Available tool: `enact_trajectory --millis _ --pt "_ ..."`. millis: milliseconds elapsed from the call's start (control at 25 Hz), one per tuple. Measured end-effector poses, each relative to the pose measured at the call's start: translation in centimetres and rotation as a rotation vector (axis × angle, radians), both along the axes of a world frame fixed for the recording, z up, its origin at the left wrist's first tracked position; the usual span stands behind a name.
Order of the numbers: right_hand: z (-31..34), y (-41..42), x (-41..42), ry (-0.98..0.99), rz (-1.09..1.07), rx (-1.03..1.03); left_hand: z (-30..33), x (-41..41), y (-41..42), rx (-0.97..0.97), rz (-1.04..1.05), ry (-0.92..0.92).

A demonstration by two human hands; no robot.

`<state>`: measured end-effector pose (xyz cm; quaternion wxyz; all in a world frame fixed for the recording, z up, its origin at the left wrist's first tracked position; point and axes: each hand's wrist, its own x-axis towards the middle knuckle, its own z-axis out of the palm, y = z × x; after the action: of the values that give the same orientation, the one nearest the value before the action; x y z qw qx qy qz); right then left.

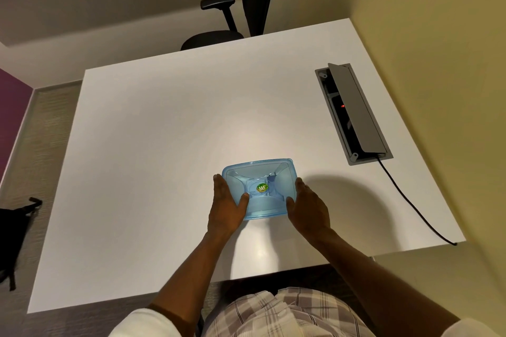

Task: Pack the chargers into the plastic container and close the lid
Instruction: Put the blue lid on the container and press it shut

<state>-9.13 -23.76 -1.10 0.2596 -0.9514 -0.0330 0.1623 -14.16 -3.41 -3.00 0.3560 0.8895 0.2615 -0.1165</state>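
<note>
A clear blue plastic container [260,172] rests on the white table [164,145] in front of me, its lid lying on top with a round green sticker [262,188] in the middle. My left hand [227,205] grips its left side, thumb over the lid. My right hand [309,205] holds the right side, thumb on the lid's near right corner. Something dark shows faintly through the lid near the sticker; I cannot tell what it is.
An open grey cable box [353,112] with a red light is set into the table at the right. A black cable [410,200] runs from it off the near right edge. A black office chair [241,5] stands behind the table. A dark bag [13,227] lies on the floor at left.
</note>
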Motion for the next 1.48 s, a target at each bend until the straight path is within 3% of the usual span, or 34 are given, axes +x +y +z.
enact_trajectory --millis 320,440,640,760,1480 --pt "-0.1 0.4 0.6 -0.057 0.038 -0.049 -0.4 0.5 -1.1 0.471 -0.345 -0.012" --pt "-0.4 0.8 1.1 -0.069 0.041 -0.067 -0.4 0.9 -1.1 0.464 -0.398 -0.02" --pt "-1.4 2.3 1.4 -0.223 0.285 -0.049 -0.7 0.8 -0.9 0.474 -0.408 -0.044" --pt "-2.1 3.9 2.0 -0.191 0.342 -0.062 -1.2 0.9 -0.8 0.481 -0.416 -0.041" --pt "-5.4 4.0 1.5 -0.341 0.347 -0.119 -3.3 0.9 -0.4 0.519 -0.372 -0.062"
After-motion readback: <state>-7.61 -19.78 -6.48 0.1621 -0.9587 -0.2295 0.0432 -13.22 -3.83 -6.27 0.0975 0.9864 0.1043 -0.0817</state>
